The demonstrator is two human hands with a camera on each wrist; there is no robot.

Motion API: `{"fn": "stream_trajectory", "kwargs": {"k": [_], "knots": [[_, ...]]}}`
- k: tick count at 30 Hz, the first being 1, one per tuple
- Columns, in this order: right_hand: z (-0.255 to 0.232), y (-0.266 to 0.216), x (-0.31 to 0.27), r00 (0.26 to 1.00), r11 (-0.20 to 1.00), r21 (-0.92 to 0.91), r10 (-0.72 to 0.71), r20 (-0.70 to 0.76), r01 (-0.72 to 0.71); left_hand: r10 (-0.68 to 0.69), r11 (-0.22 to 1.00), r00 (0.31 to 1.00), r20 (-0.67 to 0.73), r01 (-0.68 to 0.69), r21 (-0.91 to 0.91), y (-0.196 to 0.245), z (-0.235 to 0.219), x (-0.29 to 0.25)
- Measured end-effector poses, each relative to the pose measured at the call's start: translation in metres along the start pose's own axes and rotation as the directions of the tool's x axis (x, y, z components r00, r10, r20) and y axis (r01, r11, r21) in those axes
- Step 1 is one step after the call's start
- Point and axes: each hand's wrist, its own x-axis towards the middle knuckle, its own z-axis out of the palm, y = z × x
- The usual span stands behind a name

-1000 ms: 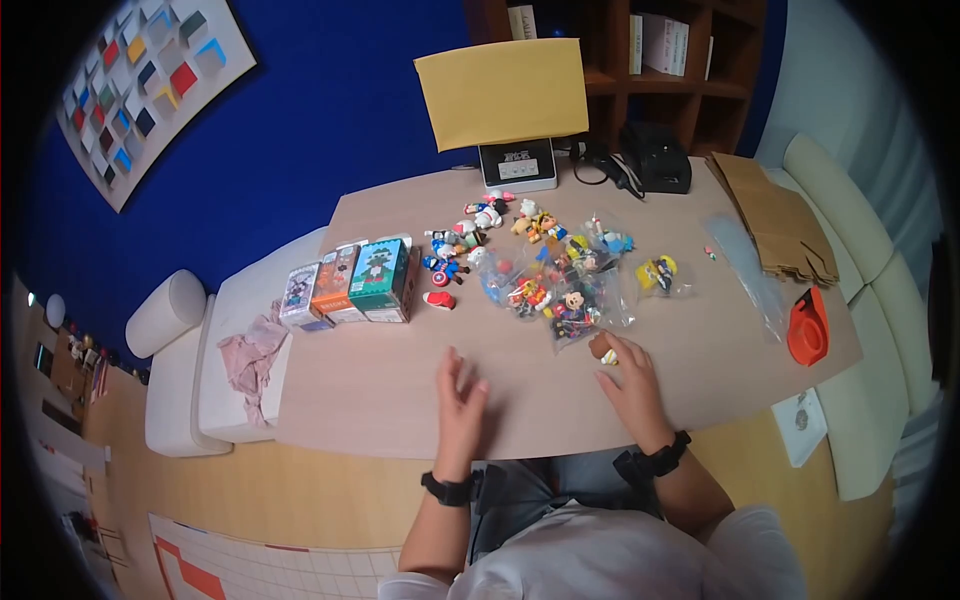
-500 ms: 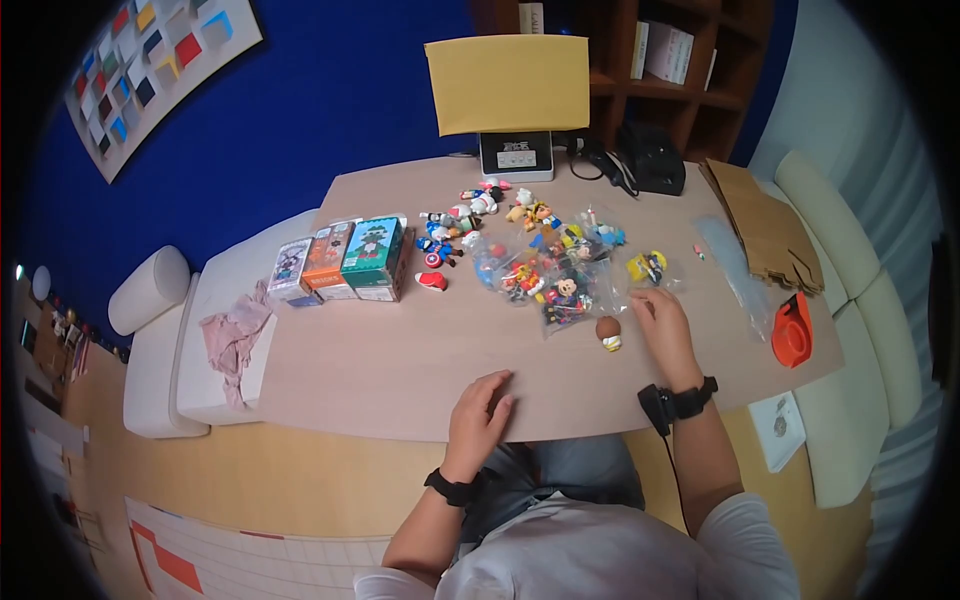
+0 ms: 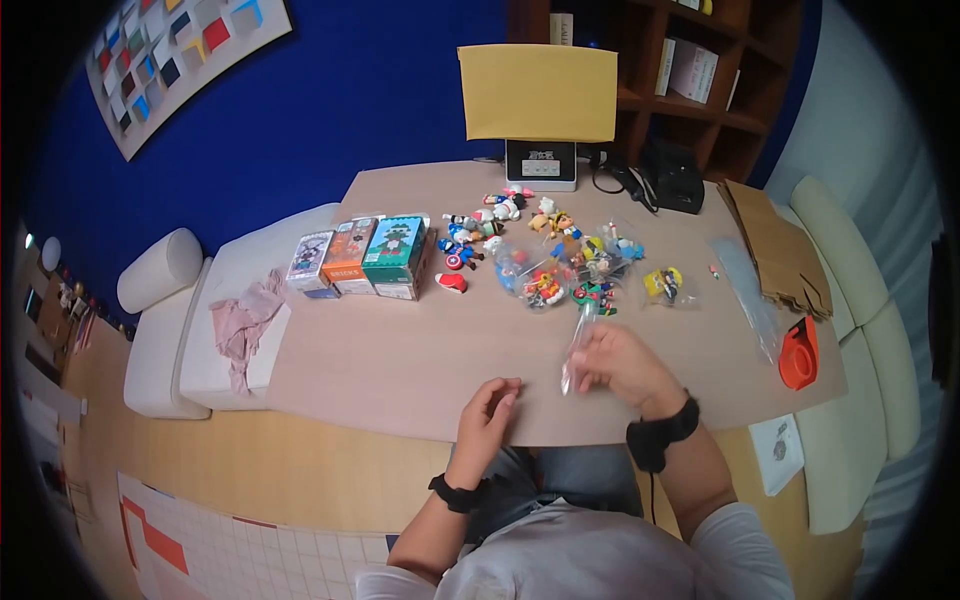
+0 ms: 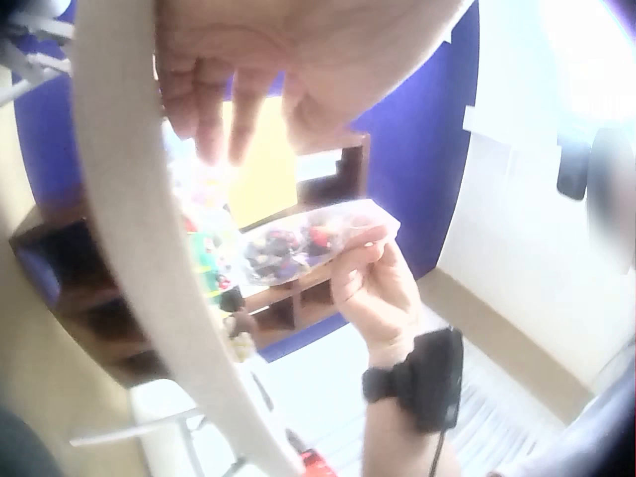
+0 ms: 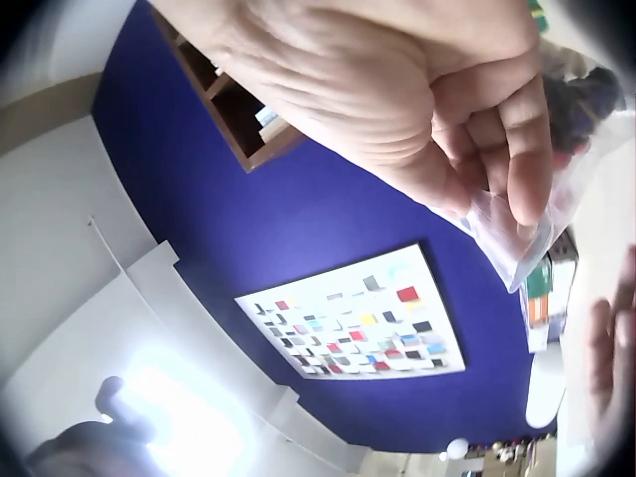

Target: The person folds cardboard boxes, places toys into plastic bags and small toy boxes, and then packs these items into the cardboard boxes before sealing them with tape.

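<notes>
My right hand (image 3: 628, 368) pinches the end of a clear plastic bag (image 3: 577, 352) above the front part of the table. Dark and red toy figures show inside the bag (image 4: 283, 248) in the left wrist view; the right wrist view shows thumb and fingertips on its corner (image 5: 507, 243). My left hand (image 3: 484, 425), fingers loosely bent and holding nothing, is by the table's front edge, left of the bag. Beyond both hands lies a group of loose and bagged figures (image 3: 545, 288). The brown-headed figure (image 4: 238, 323) shows in the left wrist view; my right hand hides it in the head view.
Three boxes (image 3: 397, 255) stand at the left of the table (image 3: 370, 370). A red shoe-like piece (image 3: 452, 283) lies near them. To the right are a bagged yellow figure (image 3: 664, 285), flat plastic (image 3: 745, 300), brown paper bags (image 3: 775, 250) and an orange object (image 3: 799, 355).
My right hand has gone to the bags, taken hold of one and brought it toward the front edge. The left hand has moved nearer that edge and stays empty.
</notes>
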Motion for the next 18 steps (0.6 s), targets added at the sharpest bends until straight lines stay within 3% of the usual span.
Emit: {"fn": "stream_trajectory", "kwargs": {"k": [1,5,8,12,18], "knots": [[0.005,0.009,-0.006,0.999,0.999,0.017,0.026,0.033,-0.027,-0.047,0.994,0.999,-0.022,0.044,-0.097,0.005,0.002,-0.002],[0.014,0.038,-0.025,0.976,0.970,0.179,0.136,0.171,-0.166,0.021,0.992,0.983,0.184,0.002,-0.128,0.040,0.008,-0.014],[0.020,0.039,-0.040,0.972,0.951,0.243,0.150,0.184,-0.192,0.101,0.981,0.927,0.360,-0.154,0.122,0.053,0.009,-0.017],[0.020,0.027,-0.055,0.982,0.967,0.216,0.107,0.153,-0.138,0.085,0.981,0.931,0.354,-0.140,0.132,0.062,0.018,-0.022],[0.013,0.018,-0.058,0.986,0.968,0.222,0.082,0.146,-0.114,0.051,0.998,0.921,0.386,-0.056,0.004,0.063,0.028,-0.019]]}}
